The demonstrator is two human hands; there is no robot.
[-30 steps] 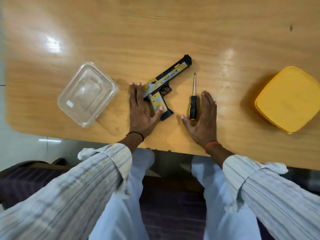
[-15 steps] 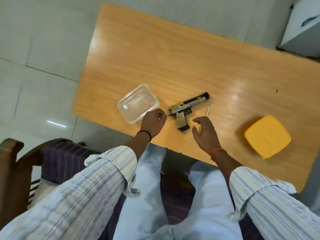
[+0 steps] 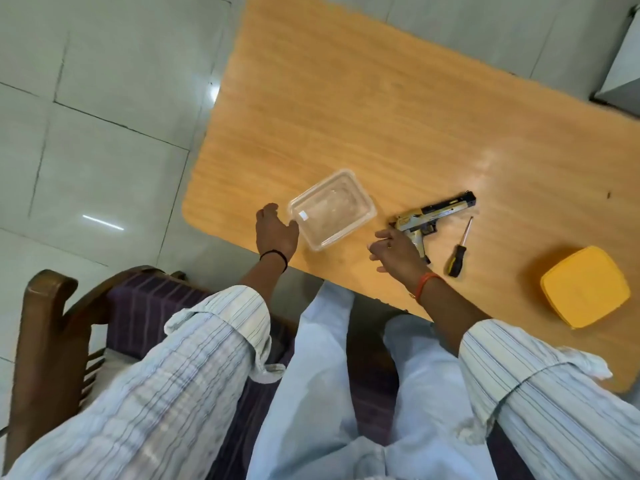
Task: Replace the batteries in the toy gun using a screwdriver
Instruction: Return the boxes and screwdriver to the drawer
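Hands shifted left: your left hand [image 3: 276, 230] now rests slack beside the clear container [image 3: 332, 208]; your right hand [image 3: 394, 249], loosely curled, left the screwdriver [image 3: 459, 252].

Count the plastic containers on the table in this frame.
2. A clear rectangular plastic container near the table's left edge, beside the left hand; a yellow square plastic container at the right, past the black-and-yellow screwdriver. None looks hidden.
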